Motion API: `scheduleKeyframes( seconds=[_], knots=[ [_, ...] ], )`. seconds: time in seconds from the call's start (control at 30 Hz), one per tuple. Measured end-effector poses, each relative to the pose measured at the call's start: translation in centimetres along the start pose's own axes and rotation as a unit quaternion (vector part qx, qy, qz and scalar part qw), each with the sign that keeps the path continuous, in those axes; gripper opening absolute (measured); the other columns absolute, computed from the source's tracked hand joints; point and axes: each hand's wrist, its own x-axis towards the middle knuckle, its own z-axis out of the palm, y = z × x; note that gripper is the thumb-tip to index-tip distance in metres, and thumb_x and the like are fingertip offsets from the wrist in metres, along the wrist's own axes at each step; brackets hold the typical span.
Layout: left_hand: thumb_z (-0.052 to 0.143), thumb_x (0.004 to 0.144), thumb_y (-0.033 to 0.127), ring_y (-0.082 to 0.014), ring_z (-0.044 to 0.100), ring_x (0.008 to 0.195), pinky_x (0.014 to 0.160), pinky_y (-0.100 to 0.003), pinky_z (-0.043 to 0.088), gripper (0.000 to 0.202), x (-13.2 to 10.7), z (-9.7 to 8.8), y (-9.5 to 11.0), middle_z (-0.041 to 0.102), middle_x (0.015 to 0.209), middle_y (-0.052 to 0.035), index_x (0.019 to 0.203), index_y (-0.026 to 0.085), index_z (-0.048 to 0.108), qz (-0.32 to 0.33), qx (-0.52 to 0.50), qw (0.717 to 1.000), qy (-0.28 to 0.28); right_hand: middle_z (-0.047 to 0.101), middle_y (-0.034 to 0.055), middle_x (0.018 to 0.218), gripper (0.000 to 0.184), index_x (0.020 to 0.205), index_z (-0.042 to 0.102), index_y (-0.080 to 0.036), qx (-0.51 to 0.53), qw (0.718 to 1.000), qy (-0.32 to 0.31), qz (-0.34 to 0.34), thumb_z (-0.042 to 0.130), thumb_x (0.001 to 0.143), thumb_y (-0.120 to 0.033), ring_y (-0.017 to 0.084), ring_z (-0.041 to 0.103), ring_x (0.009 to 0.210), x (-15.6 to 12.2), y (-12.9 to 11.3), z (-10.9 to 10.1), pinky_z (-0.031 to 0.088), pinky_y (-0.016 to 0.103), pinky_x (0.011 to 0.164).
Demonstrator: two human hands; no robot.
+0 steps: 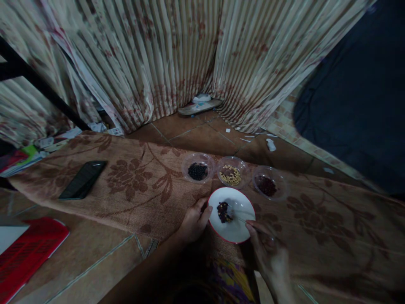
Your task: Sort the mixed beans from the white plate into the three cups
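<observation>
My left hand [195, 221] grips the left rim of a white bowl [242, 202] with a red edge, thumb over the rim. Inside the bowl, left of its middle, lies a small heap of mixed beans [223, 212], dark with some yellow. Between the fingers of my right hand [265, 247] is the thin handle of a spoon [238, 217]; its head rests at the heap. Behind the bowl stand three clear plastic cups: one with black beans [197, 171], one with yellow soybeans [230, 175], one with dark red beans [266, 185].
A brown floral cloth [126, 211] covers the long narrow surface. On its left lies a dark phone [82, 180]. Striped curtains [177, 55] hang beyond, with a skateboard [199, 107] at their foot. A red item [34, 253] is at lower left.
</observation>
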Motion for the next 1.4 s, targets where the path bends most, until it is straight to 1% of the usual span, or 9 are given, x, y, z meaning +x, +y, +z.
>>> scheduleKeyframes(
  seconds=[0.13, 0.23, 0.5, 0.63, 0.77, 0.97, 1.1, 1.27, 1.4],
  knots=[
    [0.042, 0.092, 0.035, -0.0165, 0.064, 0.080, 0.073, -0.025, 0.047, 0.036, -0.02, 0.07, -0.13, 0.070, 0.096, -0.0035, 0.123, 0.020, 0.052, 0.002, -0.005, 1.000, 0.004, 0.069, 0.0067, 0.091, 0.024, 0.082, 0.070, -0.021, -0.009, 1.000, -0.009, 0.004, 0.057, 0.083, -0.042, 0.019, 0.065, 0.082, 0.30, -0.48, -0.29, 0.050, 0.029, 0.070],
    [0.043, 0.092, 0.035, -0.0166, 0.064, 0.081, 0.073, -0.025, 0.047, 0.036, -0.01, 0.11, -0.19, 0.070, 0.097, -0.0038, 0.123, 0.019, 0.052, 0.002, -0.007, 1.000, 0.004, 0.069, 0.0070, 0.092, 0.025, 0.083, 0.070, -0.021, -0.006, 1.000, -0.017, 0.002, 0.057, 0.083, -0.042, 0.020, 0.064, 0.083, 0.32, -0.67, -0.25, 0.050, 0.030, 0.073],
    [0.044, 0.091, 0.034, -0.0168, 0.064, 0.082, 0.074, -0.026, 0.047, 0.034, -0.03, 0.06, 0.01, 0.070, 0.097, -0.0032, 0.120, 0.020, 0.054, 0.004, -0.003, 1.000, 0.018, 0.069, 0.0073, 0.095, 0.026, 0.087, 0.070, -0.022, -0.003, 0.999, -0.032, 0.000, 0.055, 0.084, -0.043, 0.020, 0.064, 0.089, 0.12, -0.05, 0.26, 0.050, 0.032, 0.077],
    [0.043, 0.091, 0.034, -0.0167, 0.064, 0.081, 0.075, -0.026, 0.047, 0.034, -0.01, -0.02, 0.10, 0.069, 0.098, -0.0041, 0.121, 0.019, 0.053, 0.003, -0.007, 1.000, 0.005, 0.069, 0.0073, 0.093, 0.026, 0.087, 0.070, -0.022, -0.005, 0.999, -0.050, -0.011, 0.054, 0.084, -0.043, 0.020, 0.065, 0.086, 0.27, 0.09, 0.44, 0.051, 0.032, 0.076],
    [0.043, 0.092, 0.034, -0.0174, 0.064, 0.084, 0.076, -0.026, 0.047, 0.035, -0.02, 0.00, 0.13, 0.069, 0.101, -0.0046, 0.121, 0.019, 0.053, 0.003, -0.013, 1.000, 0.007, 0.070, 0.0069, 0.091, 0.026, 0.086, 0.070, -0.022, -0.010, 0.999, -0.042, -0.021, 0.054, 0.084, -0.043, 0.020, 0.065, 0.085, 0.39, 0.08, 0.59, 0.051, 0.032, 0.075],
    [0.043, 0.092, 0.034, -0.0173, 0.064, 0.083, 0.074, -0.026, 0.047, 0.035, -0.01, -0.01, 0.13, 0.070, 0.097, -0.0042, 0.122, 0.019, 0.053, -0.001, -0.012, 1.000, 0.004, 0.070, 0.0068, 0.092, 0.025, 0.087, 0.069, -0.022, -0.015, 0.999, -0.036, -0.028, 0.054, 0.085, -0.042, 0.020, 0.066, 0.086, 0.23, 0.11, 0.48, 0.051, 0.032, 0.077],
    [0.043, 0.091, 0.034, -0.0173, 0.064, 0.081, 0.074, -0.025, 0.047, 0.036, -0.02, -0.09, 0.21, 0.070, 0.092, -0.0037, 0.122, 0.019, 0.053, -0.006, -0.007, 1.000, 0.001, 0.070, 0.0073, 0.093, 0.028, 0.087, 0.070, -0.022, -0.023, 0.999, -0.034, -0.015, 0.054, 0.085, -0.044, 0.020, 0.066, 0.087, 0.16, 0.21, 0.43, 0.051, 0.032, 0.076],
    [0.044, 0.091, 0.034, -0.0174, 0.064, 0.078, 0.072, -0.026, 0.047, 0.036, -0.04, -0.14, 0.33, 0.070, 0.088, -0.0031, 0.122, 0.019, 0.053, -0.009, -0.012, 1.000, 0.002, 0.070, 0.0076, 0.093, 0.027, 0.087, 0.070, -0.021, -0.009, 0.999, -0.038, -0.015, 0.054, 0.084, -0.043, 0.020, 0.066, 0.086, 0.27, 0.28, 0.48, 0.051, 0.032, 0.077],
    [0.044, 0.091, 0.035, -0.0174, 0.064, 0.077, 0.072, -0.026, 0.048, 0.036, -0.02, -0.14, 0.38, 0.070, 0.088, -0.0034, 0.121, 0.018, 0.054, -0.010, -0.013, 1.000, 0.001, 0.070, 0.0077, 0.093, 0.025, 0.086, 0.069, -0.021, 0.002, 0.999, -0.038, -0.006, 0.055, 0.084, -0.041, 0.021, 0.065, 0.087, 0.13, -0.02, 0.44, 0.051, 0.034, 0.078]
  ],
)
